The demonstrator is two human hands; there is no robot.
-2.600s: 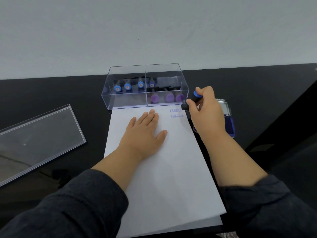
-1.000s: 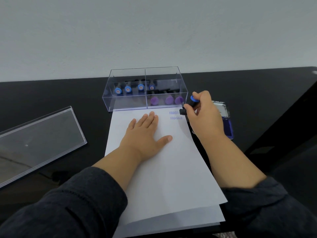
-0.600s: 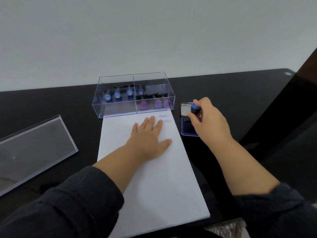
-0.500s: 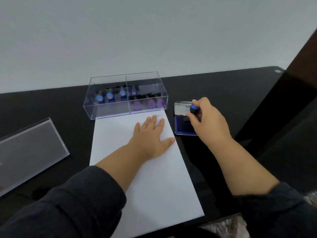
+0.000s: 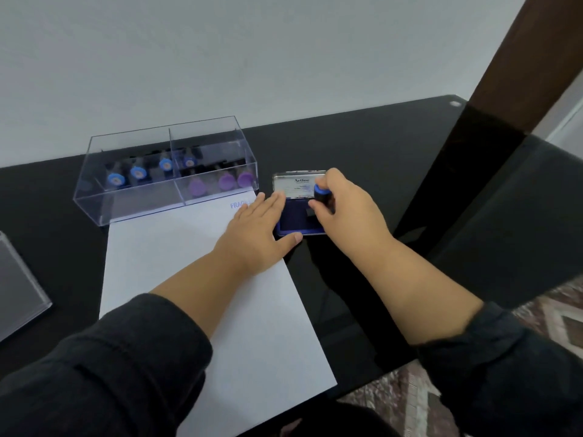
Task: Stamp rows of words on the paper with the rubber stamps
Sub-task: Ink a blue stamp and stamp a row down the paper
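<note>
A white sheet of paper (image 5: 176,266) lies on the black table, with a blue "FRAGILE" print (image 5: 238,205) at its top right corner. My left hand (image 5: 257,234) lies flat with straight fingers on that corner, its thumb reaching the front edge of the ink pad. An open blue ink pad (image 5: 295,219) sits just right of the paper. My right hand (image 5: 347,212) grips a black rubber stamp with a blue cap (image 5: 322,195) and holds it down on the pad's ink surface.
A clear plastic box (image 5: 94,205) with several blue-capped and purple-capped stamps stands behind the paper. Its clear lid (image 5: 19,298) lies at the far left. The table's right edge (image 5: 473,298) runs close to my right arm, with patterned floor below.
My right hand carried the stamp from the paper's top right corner to the ink pad and lowered it onto the ink. My left hand slid right toward the pad. The camera turned right.
</note>
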